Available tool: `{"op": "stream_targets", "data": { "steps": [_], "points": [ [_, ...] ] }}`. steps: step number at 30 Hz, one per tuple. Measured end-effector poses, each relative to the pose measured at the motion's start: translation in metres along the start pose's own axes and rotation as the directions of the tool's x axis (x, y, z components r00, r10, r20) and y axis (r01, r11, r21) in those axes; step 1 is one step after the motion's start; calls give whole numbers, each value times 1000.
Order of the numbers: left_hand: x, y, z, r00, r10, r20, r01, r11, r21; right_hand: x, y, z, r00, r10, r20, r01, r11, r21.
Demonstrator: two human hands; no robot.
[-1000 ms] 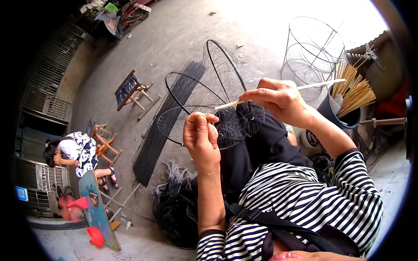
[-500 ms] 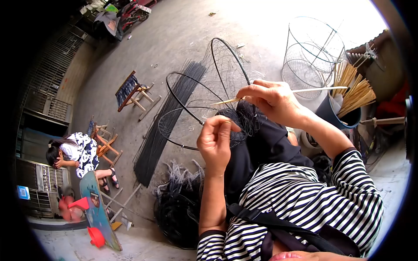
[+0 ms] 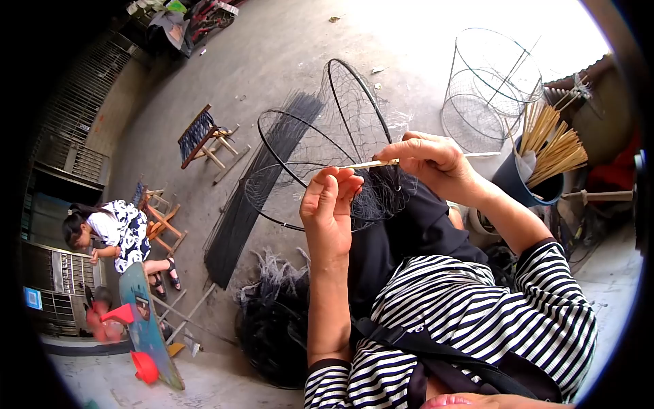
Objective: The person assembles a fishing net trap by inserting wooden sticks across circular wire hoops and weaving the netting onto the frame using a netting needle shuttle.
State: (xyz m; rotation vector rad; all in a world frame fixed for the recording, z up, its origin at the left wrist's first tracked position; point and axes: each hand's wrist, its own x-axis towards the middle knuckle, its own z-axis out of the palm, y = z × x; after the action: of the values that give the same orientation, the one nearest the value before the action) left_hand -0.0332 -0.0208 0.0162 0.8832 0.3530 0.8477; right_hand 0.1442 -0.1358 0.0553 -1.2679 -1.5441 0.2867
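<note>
My right hand [image 3: 432, 160] is closed around a thin pale stick [image 3: 371, 164] that looks like bamboo. Its pointed end reaches left to the fingertips of my left hand [image 3: 330, 198]; its other end sticks out past my right hand. My left fingers are curled together with the thumb, and whatever they pinch is too small to make out. Below and behind both hands is a netted cage [image 3: 272, 151] of dark hoops and fine mesh, partly resting on my lap. Dark bunched netting [image 3: 378, 198] hangs beneath the stick.
A bundle of dark rods [image 3: 235, 225] lies on the floor beyond the cage. At right, a blue bucket [image 3: 507, 174] holds several sticks, near another hooped cage [image 3: 494, 88]. A folding stool [image 3: 197, 136] stands ahead. A person [image 3: 126, 238] sits at left by a teal board [image 3: 146, 327].
The stick's pointed end has come down to my left fingertips. My left hand has risen slightly and turned, its fingers less tightly curled. The person at left has lifted their head.
</note>
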Motion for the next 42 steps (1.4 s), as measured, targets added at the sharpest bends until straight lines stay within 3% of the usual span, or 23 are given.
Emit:
{"op": "stream_targets", "data": {
  "steps": [12,15,20,27,35,39,42],
  "points": [
    [8,-8,-5,999,20,-35,-23,997,-78,-3,-4,-5,999,30,19,-30,1000,-7],
    [7,-9,-1,999,42,-16,-44,991,-129,-4,-5,-8,993,114,21,-111,988,-105],
    [4,-10,3,998,55,9,-52,971,-234,-4,-6,-9,997,80,0,-80,993,-82],
    [0,-12,5,998,48,42,-38,977,-212,-9,-4,-16,997,79,20,-76,988,-133],
    [-2,-8,7,992,60,112,-27,961,-274,-11,-8,-28,990,-20,139,89,855,-511],
    [-3,-6,11,976,124,176,-99,984,-145,-10,-5,-28,980,-62,189,175,727,-664],
    [-4,-10,15,970,138,201,-121,988,-95,-7,-6,-22,984,-89,152,170,708,-685]
  ]
}}
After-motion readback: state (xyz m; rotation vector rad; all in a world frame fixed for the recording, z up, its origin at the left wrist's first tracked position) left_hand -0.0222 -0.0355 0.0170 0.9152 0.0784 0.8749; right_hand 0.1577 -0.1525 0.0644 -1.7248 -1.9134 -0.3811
